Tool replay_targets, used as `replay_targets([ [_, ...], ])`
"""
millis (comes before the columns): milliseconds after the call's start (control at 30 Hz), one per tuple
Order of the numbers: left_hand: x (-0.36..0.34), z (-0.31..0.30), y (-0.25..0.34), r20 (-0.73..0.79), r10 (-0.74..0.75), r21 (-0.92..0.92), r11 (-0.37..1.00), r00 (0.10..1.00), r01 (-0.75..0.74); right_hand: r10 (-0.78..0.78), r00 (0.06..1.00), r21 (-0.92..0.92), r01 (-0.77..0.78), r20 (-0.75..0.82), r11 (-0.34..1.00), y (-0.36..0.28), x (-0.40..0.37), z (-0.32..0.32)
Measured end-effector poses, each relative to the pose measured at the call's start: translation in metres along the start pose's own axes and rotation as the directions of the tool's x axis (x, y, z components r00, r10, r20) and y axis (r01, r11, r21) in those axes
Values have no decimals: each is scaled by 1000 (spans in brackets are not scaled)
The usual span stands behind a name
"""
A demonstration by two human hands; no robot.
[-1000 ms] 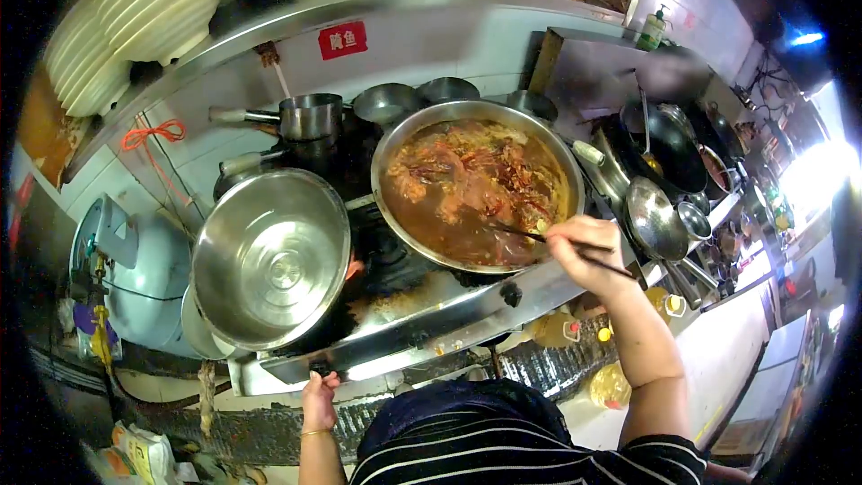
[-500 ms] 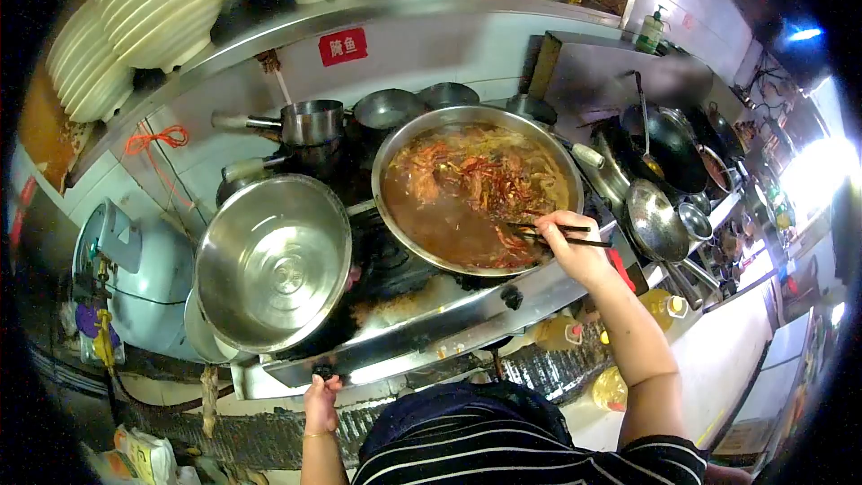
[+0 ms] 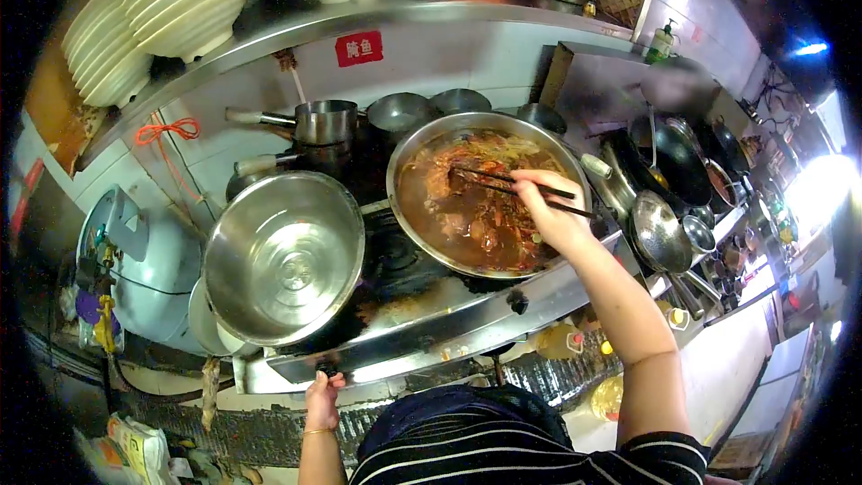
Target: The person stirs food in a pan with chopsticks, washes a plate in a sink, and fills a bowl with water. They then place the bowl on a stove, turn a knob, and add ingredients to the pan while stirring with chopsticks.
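- Far left, a gas cylinder [image 3: 135, 260] stands beside the stove, and an empty steel bowl [image 3: 285, 256] sits tilted over the left burner.
- Below the bowl, the left hand [image 3: 321, 398] reaches up to the burner knob [image 3: 325, 366] on the stove's front edge; whether its fingers pinch the knob cannot be told.
- At centre, the wide pan [image 3: 391, 202] of red stew [image 3: 449, 216] sits on the right burner.
- The right hand [image 3: 549, 211] hangs over the pan's near right side, fingers clamped on dark chopsticks [image 3: 503, 180] whose tips lie in the stew. Stirring appears to be the step in hand.
- The next stroke likely calls for low tips and a wrist clear of the hot rim.
- At right, a black wok [image 3: 673, 157] waits.
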State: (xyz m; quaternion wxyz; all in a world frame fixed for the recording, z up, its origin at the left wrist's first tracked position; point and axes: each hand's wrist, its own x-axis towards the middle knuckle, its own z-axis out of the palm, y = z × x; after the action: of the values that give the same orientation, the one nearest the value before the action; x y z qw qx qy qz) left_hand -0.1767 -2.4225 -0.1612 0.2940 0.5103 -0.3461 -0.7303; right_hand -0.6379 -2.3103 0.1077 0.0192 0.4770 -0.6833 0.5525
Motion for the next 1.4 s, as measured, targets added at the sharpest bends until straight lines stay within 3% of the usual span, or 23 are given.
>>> replay_targets([
  [67,-1,-1,-1,0,-4,-19,1000,1000,4,34,999,-28,-34,29,999,9,12,18],
  [133,-2,0,0,10,-12,-38,999,1000,12,194,973,-72,-186,122,980,16,24,34],
  [200,-1,0,-1,14,11,-18,1000,1000,-10,174,969,34,-183,175,983,30,26,51],
  [233,-1,0,-2,18,20,-6,1000,1000,-20,227,948,-46,-223,223,974,31,30,57],
  [267,-1,1,-3,14,34,-12,999,999,-34,173,953,-118,-148,248,982,31,31,59],
  [333,0,3,-3,7,63,-20,998,998,-62,211,931,-218,-149,297,964,21,33,62],
  [433,1,-1,-5,17,30,-94,995,999,-29,124,938,-164,-74,323,984,6,37,56],
  [533,1,2,-3,-8,-3,-102,995,1000,2,170,952,55,-190,255,980,-19,31,28],
  [567,2,-1,-3,0,-14,-64,998,1000,14,75,985,63,-86,157,994,-19,28,18],
  [600,2,-2,-3,1,-16,-53,998,1000,16,84,995,0,-84,61,996,-26,19,2],
  [667,1,-2,-2,3,-21,-27,999,1000,21,106,987,-16,-109,-122,994,-24,0,-23],
  [733,2,-2,-3,7,-18,-35,999,1000,18,201,947,83,-186,-252,979,-14,-25,-38],
  [867,5,-8,-3,30,-26,-3,1000,999,26,324,932,232,-283,-163,931,14,-69,-27],
  [933,8,-10,-2,50,-21,29,999,999,19,297,938,225,-255,-179,940,10,-78,-13],
  [1000,6,-10,2,75,-3,63,998,997,-2,133,958,40,-127,-255,991,3,-86,-1],
  [1100,7,-10,1,57,-55,74,996,997,51,43,969,-84,-65,-245,994,-16,-96,16],
  [1233,11,-14,-3,20,-74,49,996,997,73,-161,964,-169,127,-211,977,-24,-109,33],
  [1267,13,-16,-3,13,-76,43,996,997,76,-182,961,-179,146,-207,973,-24,-111,36],
  [1300,19,-29,-10,111,-53,98,994,992,42,-207,954,-181,170,-215,969,-23,-113,39],
  [1400,17,-22,-8,73,-26,33,999,997,24,-245,949,-197,206,-198,959,-23,-120,41],
])
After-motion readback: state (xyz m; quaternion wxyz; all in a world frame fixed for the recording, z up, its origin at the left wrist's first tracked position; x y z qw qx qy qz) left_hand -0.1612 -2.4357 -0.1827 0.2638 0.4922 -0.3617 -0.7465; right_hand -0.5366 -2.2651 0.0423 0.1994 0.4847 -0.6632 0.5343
